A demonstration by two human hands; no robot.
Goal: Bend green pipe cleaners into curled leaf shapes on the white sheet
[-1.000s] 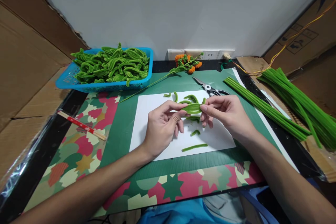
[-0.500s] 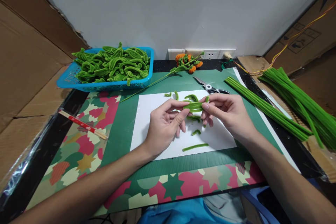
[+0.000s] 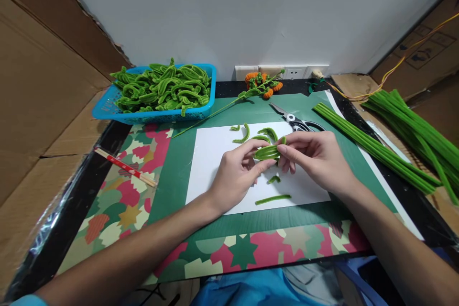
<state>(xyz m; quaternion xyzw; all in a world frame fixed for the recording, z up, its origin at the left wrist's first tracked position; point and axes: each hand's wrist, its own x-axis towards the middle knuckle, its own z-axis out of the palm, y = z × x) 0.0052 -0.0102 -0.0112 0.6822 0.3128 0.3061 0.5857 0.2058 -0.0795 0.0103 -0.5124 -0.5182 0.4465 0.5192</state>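
Observation:
Between my two hands is a leaf of bent green pipe cleaner (image 3: 267, 153), held just above a white sheet of paper (image 3: 208, 177). My left hand (image 3: 241, 172) has its fingers and thumb closed about the leaf's left end and lower edge. At the right end, my right hand (image 3: 311, 155) pinches it between thumb and forefinger, and a short tip sticks up there. Curved green pieces (image 3: 268, 133) lie on the paper behind my hands. A small bent piece (image 3: 274, 179) and a straight piece (image 3: 273, 199) lie in front. My fingers partly hide the leaf.
A blue basket (image 3: 212, 91) heaped with green pipe-cleaner leaves stands back left. An orange-flowered stem (image 3: 229, 103) and scissors (image 3: 292, 118) lie behind the paper. Green pipe cleaners (image 3: 373, 146) lie at right, beside a larger bundle (image 3: 412, 129). Wrapped chopsticks (image 3: 125, 167) lie left.
The view has shifted slightly, so the scene sits further right. My left hand has turned and slid along the leaf, which now shows its separate loops. My right hand keeps its pinch.

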